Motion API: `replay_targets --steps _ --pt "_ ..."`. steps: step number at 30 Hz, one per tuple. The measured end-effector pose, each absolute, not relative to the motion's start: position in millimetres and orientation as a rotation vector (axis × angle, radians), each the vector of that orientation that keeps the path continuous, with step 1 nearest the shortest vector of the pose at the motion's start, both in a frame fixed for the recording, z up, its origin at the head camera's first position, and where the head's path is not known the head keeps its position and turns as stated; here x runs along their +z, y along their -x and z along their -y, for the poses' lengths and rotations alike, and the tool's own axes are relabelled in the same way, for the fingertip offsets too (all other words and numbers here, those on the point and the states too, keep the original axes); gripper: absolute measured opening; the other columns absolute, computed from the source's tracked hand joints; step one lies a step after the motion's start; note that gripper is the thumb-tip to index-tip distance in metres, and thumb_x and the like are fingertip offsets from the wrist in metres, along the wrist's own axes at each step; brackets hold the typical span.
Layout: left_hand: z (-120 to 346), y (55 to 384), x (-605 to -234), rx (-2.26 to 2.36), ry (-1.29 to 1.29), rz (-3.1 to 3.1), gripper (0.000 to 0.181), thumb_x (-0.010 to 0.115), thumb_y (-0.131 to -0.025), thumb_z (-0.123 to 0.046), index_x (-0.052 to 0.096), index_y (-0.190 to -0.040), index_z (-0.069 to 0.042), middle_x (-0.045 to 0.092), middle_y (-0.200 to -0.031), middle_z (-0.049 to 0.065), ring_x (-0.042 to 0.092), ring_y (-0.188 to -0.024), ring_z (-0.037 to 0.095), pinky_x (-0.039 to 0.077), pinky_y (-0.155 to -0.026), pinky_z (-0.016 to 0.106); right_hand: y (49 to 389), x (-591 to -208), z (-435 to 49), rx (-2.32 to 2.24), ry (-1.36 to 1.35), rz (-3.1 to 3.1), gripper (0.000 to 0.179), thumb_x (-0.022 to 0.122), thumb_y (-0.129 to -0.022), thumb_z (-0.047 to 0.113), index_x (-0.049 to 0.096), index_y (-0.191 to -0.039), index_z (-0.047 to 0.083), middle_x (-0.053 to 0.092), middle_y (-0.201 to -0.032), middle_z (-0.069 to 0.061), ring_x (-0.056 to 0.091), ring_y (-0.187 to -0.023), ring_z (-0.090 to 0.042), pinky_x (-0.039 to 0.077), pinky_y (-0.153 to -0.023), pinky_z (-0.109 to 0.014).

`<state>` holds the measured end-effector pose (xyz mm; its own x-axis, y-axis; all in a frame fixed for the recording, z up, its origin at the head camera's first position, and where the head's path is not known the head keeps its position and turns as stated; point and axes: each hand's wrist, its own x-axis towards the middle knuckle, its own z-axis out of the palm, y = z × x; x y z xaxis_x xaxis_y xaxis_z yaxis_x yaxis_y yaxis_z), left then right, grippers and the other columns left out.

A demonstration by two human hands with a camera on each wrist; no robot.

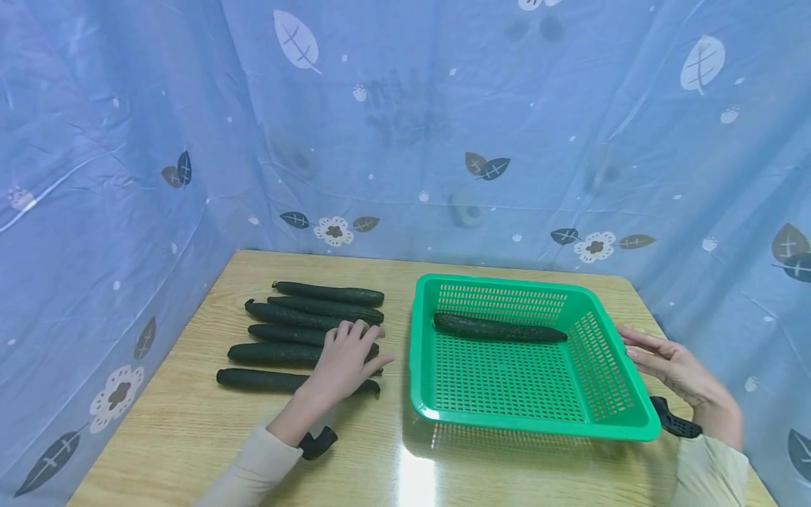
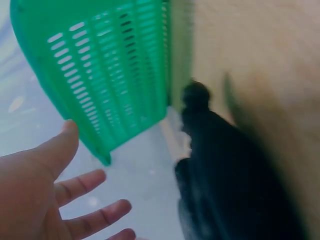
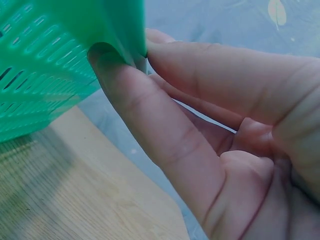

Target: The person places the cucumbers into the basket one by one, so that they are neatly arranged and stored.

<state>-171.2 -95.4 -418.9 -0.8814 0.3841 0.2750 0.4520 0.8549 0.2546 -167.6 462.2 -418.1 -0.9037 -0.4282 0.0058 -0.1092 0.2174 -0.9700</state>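
Several dark green cucumbers (image 1: pixel 272 354) lie side by side on the left of the table. Over their right ends reaches my left hand (image 1: pixel 345 359), fingers spread and nothing in its grasp. In the left wrist view its fingers stand apart from a blurred cucumber (image 2: pixel 235 180). My right hand (image 1: pixel 681 373) holds the right rim of a green plastic basket (image 1: pixel 507 420); the right wrist view shows thumb and fingers (image 3: pixel 150 110) pinching that rim. One cucumber (image 1: pixel 500 328) lies in the basket, towards its far side.
The wooden table (image 1: pixel 355 451) ends at a blue patterned curtain (image 1: pixel 405 141) at the back and sides. A black wrist mount (image 1: pixel 318 443) sits below the left wrist, and another black mount (image 1: pixel 674 417) is beside the right wrist, near the basket's corner.
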Motion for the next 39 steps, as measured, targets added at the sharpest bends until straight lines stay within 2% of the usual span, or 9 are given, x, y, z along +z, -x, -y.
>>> replay_targets --steps 9,23,29,34,39 --pt "125 160 -433 -0.491 0.517 2.841 0.043 0.060 -0.086 -0.047 0.056 -0.116 -0.016 0.052 -0.109 0.006 0.044 -0.104 0.031 0.037 -0.088 0.053 169 -417 -461 -1.717 0.491 -2.268 0.049 0.036 -0.099 -0.001 0.021 -0.145 -0.003 0.043 -0.132 0.028 0.048 -0.113 0.011 0.045 -0.085 -0.012" --pt "172 144 -447 -0.440 0.367 2.909 0.038 0.059 -0.086 -0.050 0.056 -0.102 -0.016 0.053 -0.097 0.004 0.046 -0.100 0.032 0.037 -0.083 0.054 169 -416 -462 -1.700 0.510 -2.269 0.048 0.035 -0.099 -0.001 0.026 -0.146 0.004 0.043 -0.133 0.027 0.046 -0.114 0.012 0.044 -0.085 -0.011" --pt "191 137 -454 -0.417 0.299 2.959 0.039 0.056 -0.086 -0.053 0.058 -0.100 -0.017 0.055 -0.097 0.004 0.046 -0.099 0.033 0.033 -0.085 0.057 168 -417 -463 -1.720 0.521 -2.245 0.048 0.035 -0.099 -0.002 0.023 -0.145 0.000 0.043 -0.133 0.026 0.046 -0.115 0.012 0.044 -0.086 -0.011" --pt "200 134 -460 -0.396 0.277 3.008 0.044 0.052 -0.086 -0.059 0.060 -0.103 -0.018 0.054 -0.100 0.005 0.046 -0.101 0.031 0.031 -0.088 0.059 168 -418 -463 -1.706 0.507 -2.272 0.048 0.035 -0.099 -0.002 0.024 -0.145 0.001 0.043 -0.132 0.027 0.046 -0.114 0.012 0.044 -0.085 -0.011" --pt "202 134 -465 -0.358 0.307 3.042 0.057 0.051 -0.084 -0.063 0.058 -0.114 -0.015 0.053 -0.110 0.010 0.045 -0.110 0.036 0.027 -0.093 0.063 168 -418 -462 -1.705 0.509 -2.275 0.048 0.035 -0.099 -0.002 0.026 -0.145 0.002 0.043 -0.132 0.026 0.047 -0.114 0.011 0.044 -0.085 -0.011"
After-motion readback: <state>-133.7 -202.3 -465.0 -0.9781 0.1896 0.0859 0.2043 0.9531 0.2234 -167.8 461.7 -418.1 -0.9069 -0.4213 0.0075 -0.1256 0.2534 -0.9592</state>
